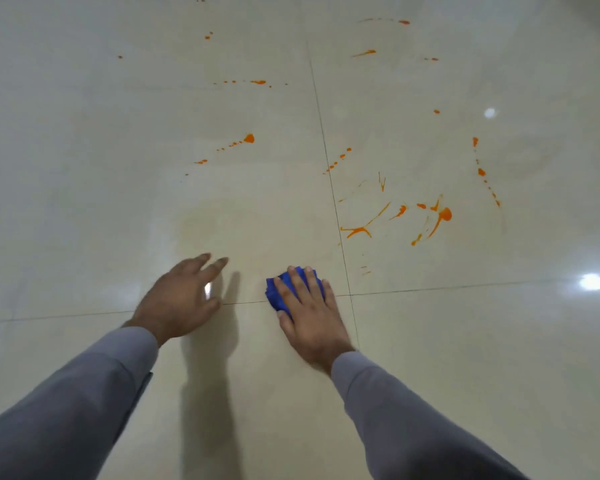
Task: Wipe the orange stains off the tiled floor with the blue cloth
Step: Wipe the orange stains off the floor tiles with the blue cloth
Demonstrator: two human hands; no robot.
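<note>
Orange stains [442,216] spatter the tiled floor [84,168] across the upper and right frame. Lower centre, the right hand [309,313] presses the bunched blue cloth [277,289] flat-fingered; the left hand [181,299] hovers with fingers spread.

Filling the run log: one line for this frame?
right hand: flat on blue cloth, pressing it to tiled floor | left hand: open, empty | orange stains: many remain beyond cloth
</note>
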